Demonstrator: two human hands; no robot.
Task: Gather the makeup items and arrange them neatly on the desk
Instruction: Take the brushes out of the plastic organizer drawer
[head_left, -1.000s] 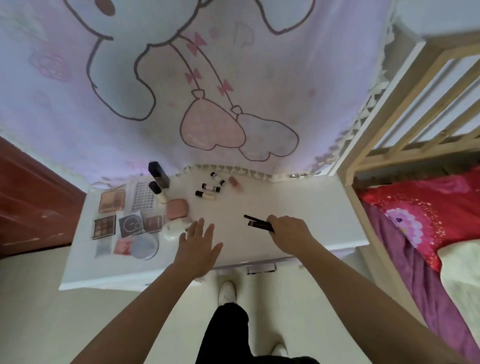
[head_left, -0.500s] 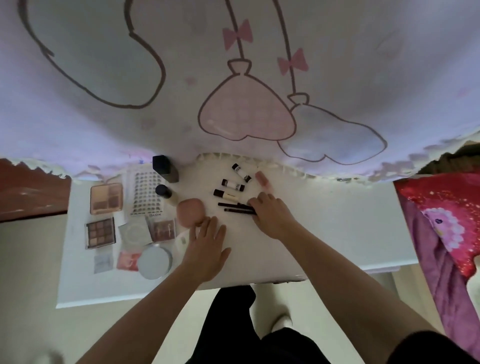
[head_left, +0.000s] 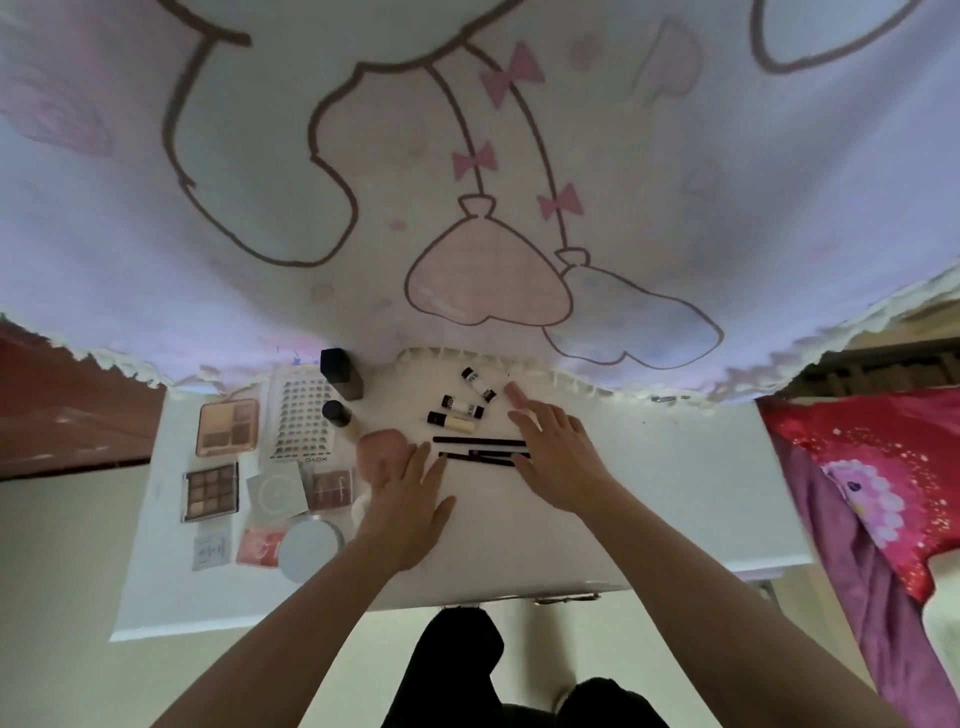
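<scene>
**Both hands flat beside the pencils**

I'm looking down at the white table (head_left: 649, 499). My right hand (head_left: 558, 457) is lying open, fingers spread, fingertips touching the right ends of two black pencils (head_left: 480, 448) lying side by side; it is gripping nothing. My left hand (head_left: 408, 512) is resting open and empty at their left ends, just beside the pink compact (head_left: 382, 449). Three small tubes (head_left: 460, 408) are sitting just behind the pencils. Palettes (head_left: 227, 427) are lying well to the left.
</scene>
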